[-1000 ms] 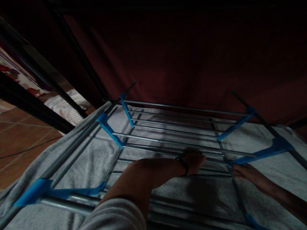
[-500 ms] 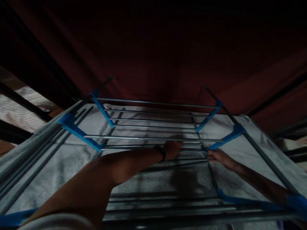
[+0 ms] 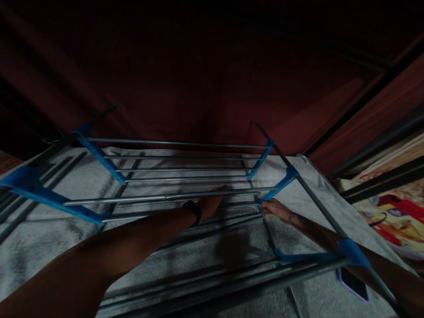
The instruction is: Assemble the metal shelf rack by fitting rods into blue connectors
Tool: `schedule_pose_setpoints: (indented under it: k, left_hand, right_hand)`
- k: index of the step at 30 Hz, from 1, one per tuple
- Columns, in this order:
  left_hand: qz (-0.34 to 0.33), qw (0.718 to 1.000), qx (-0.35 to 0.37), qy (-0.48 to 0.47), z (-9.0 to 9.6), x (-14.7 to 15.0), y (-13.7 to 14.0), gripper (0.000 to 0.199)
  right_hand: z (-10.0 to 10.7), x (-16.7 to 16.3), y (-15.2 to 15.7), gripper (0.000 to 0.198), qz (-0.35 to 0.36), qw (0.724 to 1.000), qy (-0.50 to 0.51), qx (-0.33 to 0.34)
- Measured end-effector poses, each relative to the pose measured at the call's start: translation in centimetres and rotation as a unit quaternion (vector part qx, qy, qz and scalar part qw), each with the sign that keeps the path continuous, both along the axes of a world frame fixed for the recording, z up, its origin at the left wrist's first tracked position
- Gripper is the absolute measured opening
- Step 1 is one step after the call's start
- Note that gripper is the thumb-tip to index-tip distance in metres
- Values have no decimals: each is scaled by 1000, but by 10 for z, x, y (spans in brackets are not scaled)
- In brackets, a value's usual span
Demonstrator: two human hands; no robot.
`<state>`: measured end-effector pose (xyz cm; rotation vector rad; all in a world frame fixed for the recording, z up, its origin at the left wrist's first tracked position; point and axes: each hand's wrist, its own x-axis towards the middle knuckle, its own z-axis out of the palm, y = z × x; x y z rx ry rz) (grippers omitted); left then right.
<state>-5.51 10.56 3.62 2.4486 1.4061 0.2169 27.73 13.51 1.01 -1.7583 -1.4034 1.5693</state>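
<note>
A rack of grey metal rods (image 3: pixel 185 170) with blue plastic brackets (image 3: pixel 43 193) lies on a pale cloth (image 3: pixel 304 282). My left hand (image 3: pixel 212 204), with a dark band (image 3: pixel 193 211) at the wrist, reaches in among the middle rods. Its fingers appear curled about a thin metal rod, though shadow and the front rod partly cover them. On the right side, my right hand (image 3: pixel 276 209) pinches the lower end of a blue bracket (image 3: pixel 280 183), where the rods meet a thin upright pole (image 3: pixel 267 227).
A dark red curtain or wall (image 3: pixel 205 97) rises behind the rack. A dark phone with a light purple edge (image 3: pixel 353 283) lies on the cloth at lower right. Beyond the cloth's right edge sits a red and yellow printed package (image 3: pixel 400 221). Thick rods cross the foreground.
The view has swung to the right, so the rack sits further left, and the phone and printed package have come into sight. Both hands stay at about the same places on the rack.
</note>
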Motion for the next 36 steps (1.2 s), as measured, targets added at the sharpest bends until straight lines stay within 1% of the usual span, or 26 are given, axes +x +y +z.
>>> schedule_pose_setpoints:
  k: [3,5,9,14,18,21,25,28,33,36]
  left_hand:
    - [-19,999,-30,40,4,1,-4,40]
    - [-10,998,-37,55,6,0,-7,34]
    - [4,998,-19,57,6,-4,-14,40]
    - [7,998,30,58,11,-6,-25,46]
    - [4,998,45,49,15,-8,-34,50]
    - [5,997,58,49,14,-8,-36,57]
    - [6,997,60,45,11,-8,-39,65]
    - [-8,998,47,35,13,-5,-44,69]
    - [-34,996,55,62,20,4,-50,68]
    - [-36,995,61,69,23,-1,-53,64]
  right_hand:
    - [1,0,1,27,8,1000,-7,-1]
    - [2,-1,1,24,7,1000,-12,-2]
    - [3,-2,1,24,0,1000,-11,2]
    - [4,-2,1,24,7,1000,-5,4]
    - [5,-3,1,25,9,1000,-3,4]
    - [8,-6,0,28,8,1000,-5,5]
    - [13,-9,-1,34,9,1000,-9,-4]
    - [17,-11,-2,36,7,1000,-8,-5]
    - [20,-13,-4,37,6,1000,-5,-6]
    - [21,-13,-4,39,0,1000,-4,8]
